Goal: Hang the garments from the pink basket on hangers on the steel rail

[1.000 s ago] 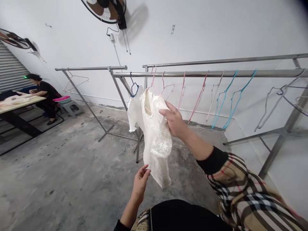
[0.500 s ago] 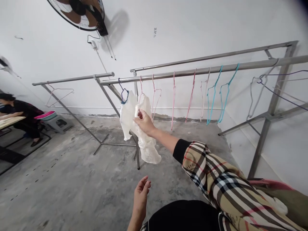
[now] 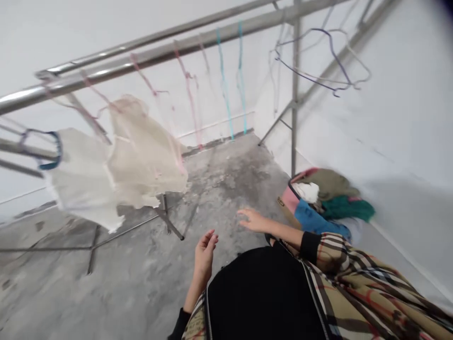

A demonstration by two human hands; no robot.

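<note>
Fingers (image 3: 243, 216) of the right hand (image 3: 255, 221) were spread and stretched forward, palm down, pinching nothing, above the grey concrete floor (image 3: 106, 293). Those of the left hand (image 3: 204, 252) were loosely curled upward, slightly apart and likewise empty, close in front of the person's black top (image 3: 262, 293). Both hands were blurred.

Up and to the left, well apart from either hand, a cream lace garment (image 3: 145, 151) hung from the shiny steel rail (image 3: 148, 59). Just beside it, a white garment (image 3: 81, 184) hung on a blue hanger (image 3: 59, 150). Two turquoise hangers (image 3: 230, 80) dangled bare farther along the rail.

Near the right hand, against the white wall (image 3: 389, 118), lay a heap of mixed clothes (image 3: 329, 198) in olive, green, blue and white, held in a pink-edged bag (image 3: 288, 198).
</note>
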